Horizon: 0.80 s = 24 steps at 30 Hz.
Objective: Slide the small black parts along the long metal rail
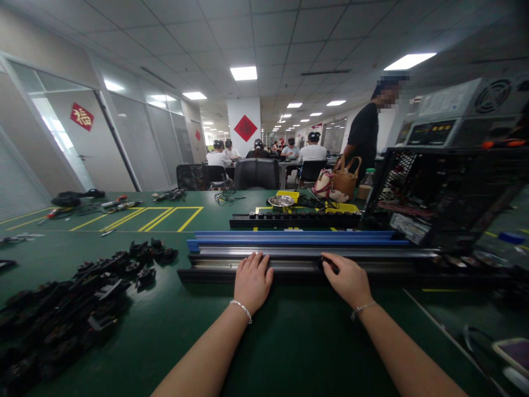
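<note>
A long black rail with a silvery metal channel (pixel 293 266) runs across the bench in front of me. My left hand (pixel 253 284) lies flat on it, its fingers stretched out over the channel. Farther right, my right hand (pixel 349 280) is closed around a small black part (pixel 329 266) at the channel; the fingers hide most of it. Just behind the rail lies a blue rail (pixel 289 238). At the rail's right end sit several small round parts (pixel 467 261), too dim to make out.
Many loose black parts (pixel 82 303) are heaped at the left. Behind the rails are another black rail (pixel 293 220) with small parts and a metal dish (pixel 281 201). An opened computer case (pixel 433 193) stands at the right. A person (pixel 363 132) is beyond the bench.
</note>
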Each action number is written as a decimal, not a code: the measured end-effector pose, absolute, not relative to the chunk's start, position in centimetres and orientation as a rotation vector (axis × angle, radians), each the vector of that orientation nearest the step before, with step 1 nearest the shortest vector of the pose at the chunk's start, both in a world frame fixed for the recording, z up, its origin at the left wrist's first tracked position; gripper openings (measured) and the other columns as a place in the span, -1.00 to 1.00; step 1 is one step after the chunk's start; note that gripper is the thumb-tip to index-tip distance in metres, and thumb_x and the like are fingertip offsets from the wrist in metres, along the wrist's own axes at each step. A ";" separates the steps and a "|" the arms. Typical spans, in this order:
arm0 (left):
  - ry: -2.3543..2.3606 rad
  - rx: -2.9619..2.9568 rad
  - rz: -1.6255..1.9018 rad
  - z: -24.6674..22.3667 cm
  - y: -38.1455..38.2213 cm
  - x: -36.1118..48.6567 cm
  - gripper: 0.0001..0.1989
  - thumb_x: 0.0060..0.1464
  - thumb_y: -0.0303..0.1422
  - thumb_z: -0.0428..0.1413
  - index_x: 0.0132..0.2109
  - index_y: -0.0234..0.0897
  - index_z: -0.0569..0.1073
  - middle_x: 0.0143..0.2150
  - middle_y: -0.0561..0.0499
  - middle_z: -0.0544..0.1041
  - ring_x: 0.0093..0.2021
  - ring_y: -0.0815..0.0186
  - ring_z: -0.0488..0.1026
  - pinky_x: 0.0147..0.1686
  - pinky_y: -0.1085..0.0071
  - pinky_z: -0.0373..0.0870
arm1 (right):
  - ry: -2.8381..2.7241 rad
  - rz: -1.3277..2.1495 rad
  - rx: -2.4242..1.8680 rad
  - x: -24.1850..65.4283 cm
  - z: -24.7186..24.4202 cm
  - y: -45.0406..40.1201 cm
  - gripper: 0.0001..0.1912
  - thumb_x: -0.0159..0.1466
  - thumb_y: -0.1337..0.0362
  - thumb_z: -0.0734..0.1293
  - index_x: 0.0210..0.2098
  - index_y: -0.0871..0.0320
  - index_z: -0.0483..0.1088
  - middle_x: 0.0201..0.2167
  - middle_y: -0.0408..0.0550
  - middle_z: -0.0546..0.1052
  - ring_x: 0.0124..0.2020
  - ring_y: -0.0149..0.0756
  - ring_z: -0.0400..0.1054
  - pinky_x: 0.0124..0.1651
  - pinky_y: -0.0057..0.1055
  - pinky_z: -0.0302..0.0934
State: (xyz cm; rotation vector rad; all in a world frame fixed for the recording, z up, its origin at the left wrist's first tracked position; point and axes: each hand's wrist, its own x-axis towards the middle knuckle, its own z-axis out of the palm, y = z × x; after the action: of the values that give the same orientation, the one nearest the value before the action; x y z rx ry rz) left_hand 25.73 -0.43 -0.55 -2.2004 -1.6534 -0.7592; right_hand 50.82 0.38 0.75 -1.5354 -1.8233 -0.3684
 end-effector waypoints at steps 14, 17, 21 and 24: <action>-1.659 -2.205 -0.744 -0.6 -0.4 25.8 -0.61 0.20 -0.21 -0.17 0.09 -0.17 0.34 0.14 -0.03 0.36 0.17 0.19 0.19 0.14 0.16 0.11 | -1.824 -0.355 -1.553 50.6 0.9 0.3 -0.70 0.17 0.22 0.18 -0.20 0.11 0.47 -0.25 -0.09 0.56 -0.25 -0.25 0.43 -0.18 -0.31 0.32; -1.661 -2.197 -0.742 -0.5 -0.5 25.9 -0.62 0.20 -0.22 -0.16 0.09 -0.16 0.34 0.13 -0.02 0.36 0.17 0.20 0.20 0.14 0.17 0.11 | -1.840 -0.347 -1.545 50.3 0.9 0.2 -0.69 0.17 0.23 0.18 -0.19 0.11 0.47 -0.24 -0.09 0.55 -0.26 -0.26 0.43 -0.17 -0.31 0.32; -1.664 -2.192 -0.740 -0.5 -0.5 25.9 -0.62 0.20 -0.22 -0.16 0.08 -0.17 0.34 0.14 -0.01 0.36 0.17 0.20 0.19 0.14 0.17 0.10 | -1.871 -0.328 -1.534 49.9 0.9 0.2 -0.68 0.17 0.23 0.17 -0.17 0.13 0.46 -0.21 -0.08 0.54 -0.20 -0.25 0.42 -0.11 -0.29 0.30; -1.660 -2.193 -0.740 -0.5 -0.4 25.9 -0.62 0.20 -0.22 -0.16 0.08 -0.17 0.35 0.13 -0.01 0.36 0.18 0.20 0.19 0.14 0.17 0.11 | -1.874 -0.306 -1.538 49.8 0.9 0.2 -0.67 0.17 0.24 0.17 -0.15 0.14 0.45 -0.19 -0.07 0.54 -0.17 -0.23 0.41 -0.09 -0.27 0.29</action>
State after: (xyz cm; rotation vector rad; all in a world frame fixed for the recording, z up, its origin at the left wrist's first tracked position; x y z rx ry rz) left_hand 25.92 -0.44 -0.48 -2.1930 -1.6601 -0.7400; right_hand 49.79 0.16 0.92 -1.5375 -1.8743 -0.3061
